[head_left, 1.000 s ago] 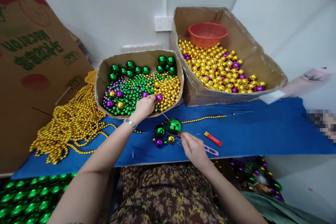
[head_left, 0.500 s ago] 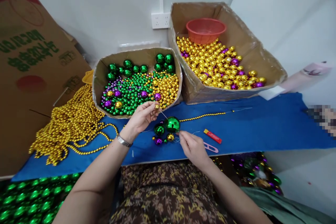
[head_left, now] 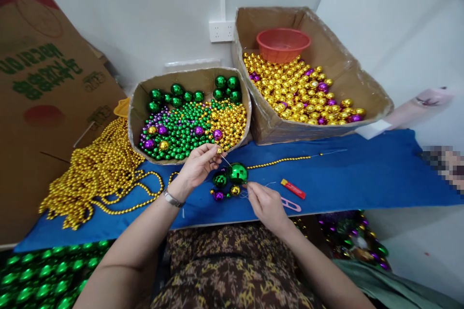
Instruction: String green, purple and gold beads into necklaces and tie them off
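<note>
Head view: I see left hand (head_left: 195,166) pinching small gold bead (head_left: 218,150) at needle (head_left: 225,160) tip; needle slants down-right into big green ball (head_left: 238,173); right hand (head_left: 266,203) pinches thread (head_left: 270,184) just beside ball.

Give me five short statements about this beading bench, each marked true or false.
1. The left hand has its grip on a small gold bead in front of the smaller cardboard box. True.
2. The orange plastic basin sits in that smaller box. False: it sits in the larger cardboard box, on the gold balls.
3. The large shiny green ball lies on the blue cloth between the left hand and the right hand. True.
4. The heap of gold bead strands lies right of both boxes. False: it lies left of them.
5. The right hand holds the pink plastic snips. False: they lie on the cloth beside it.
</note>
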Tool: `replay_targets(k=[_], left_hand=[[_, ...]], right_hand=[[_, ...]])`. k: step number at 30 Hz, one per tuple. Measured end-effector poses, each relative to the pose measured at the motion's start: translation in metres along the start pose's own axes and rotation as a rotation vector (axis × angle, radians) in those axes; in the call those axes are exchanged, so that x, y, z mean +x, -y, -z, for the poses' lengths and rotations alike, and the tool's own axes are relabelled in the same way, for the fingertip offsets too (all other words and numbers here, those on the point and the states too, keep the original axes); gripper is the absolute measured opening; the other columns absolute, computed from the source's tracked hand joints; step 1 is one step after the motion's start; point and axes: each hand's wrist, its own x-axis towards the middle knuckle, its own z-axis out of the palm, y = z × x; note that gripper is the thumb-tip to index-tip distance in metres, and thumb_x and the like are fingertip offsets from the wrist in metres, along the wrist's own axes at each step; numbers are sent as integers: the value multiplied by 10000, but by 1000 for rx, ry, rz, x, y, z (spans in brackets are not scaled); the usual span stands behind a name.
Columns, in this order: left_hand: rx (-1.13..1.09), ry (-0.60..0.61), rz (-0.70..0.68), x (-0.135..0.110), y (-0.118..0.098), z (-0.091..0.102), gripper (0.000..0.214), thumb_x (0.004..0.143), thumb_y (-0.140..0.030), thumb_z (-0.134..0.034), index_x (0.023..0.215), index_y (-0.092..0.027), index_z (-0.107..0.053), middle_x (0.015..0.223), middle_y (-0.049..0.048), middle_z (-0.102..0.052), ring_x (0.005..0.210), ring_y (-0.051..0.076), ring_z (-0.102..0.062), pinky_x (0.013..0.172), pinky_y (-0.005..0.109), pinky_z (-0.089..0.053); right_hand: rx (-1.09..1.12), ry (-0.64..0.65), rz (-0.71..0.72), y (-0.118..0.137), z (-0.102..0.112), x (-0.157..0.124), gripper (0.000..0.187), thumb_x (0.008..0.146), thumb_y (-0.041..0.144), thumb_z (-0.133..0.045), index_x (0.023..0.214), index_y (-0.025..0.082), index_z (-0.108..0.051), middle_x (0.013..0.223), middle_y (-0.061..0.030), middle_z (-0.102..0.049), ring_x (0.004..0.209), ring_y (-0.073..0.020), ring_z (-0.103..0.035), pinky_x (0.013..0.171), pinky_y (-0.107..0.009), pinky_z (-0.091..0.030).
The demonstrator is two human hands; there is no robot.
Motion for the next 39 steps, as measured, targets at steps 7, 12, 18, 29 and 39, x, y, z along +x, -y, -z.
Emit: replay_targets(k=[7,12,18,29,39], left_hand=[[392,70,-185,-8,34,-15,222,780,-369,-709,882,-178,-659,771,22,-683,668,127,-598,575,218,-443],[723,120,-318,-8,56,-18,192,850,-354,-617,828,-189,-715,810,44,-725,739,179,-643,686,279,-470],[743,87,-443,-9,13,-27,164,837,-334,-640,820,-195,-726,779,39,-724,709,168,-639,650,260,-473],[673,102,-558,-1,-31,-45,187,847,-325,-629,811,-154,-695,728,31,-684,645,115,-593,590,229,-458],[1582,-85,-574,65,-19,0,351,877,-304,-570,1179,-130,-611,1191,165,-615,1119,310,-543,982,446,-399]], right_hand=[[-66,17,-129,-29,-14,-11,204,990,271,-371,997,176,-551,722,-30,-686,600,-159,-660,545,-234,-443],[-278,126,-116,-55,-13,-22,185,954,235,-424,894,196,-594,879,-63,-688,681,-174,-680,536,-238,-451],[-101,-20,-86,-33,4,8,252,965,244,-430,1147,198,-598,1056,-93,-691,939,-199,-684,790,-301,-538],[155,20,-65,-19,31,47,257,984,294,-420,1029,204,-656,855,-28,-718,750,-143,-678,732,-246,-503],[258,-63,-198,-14,54,49,310,984,382,-410,1027,195,-653,670,16,-626,592,-108,-601,566,-203,-434]])
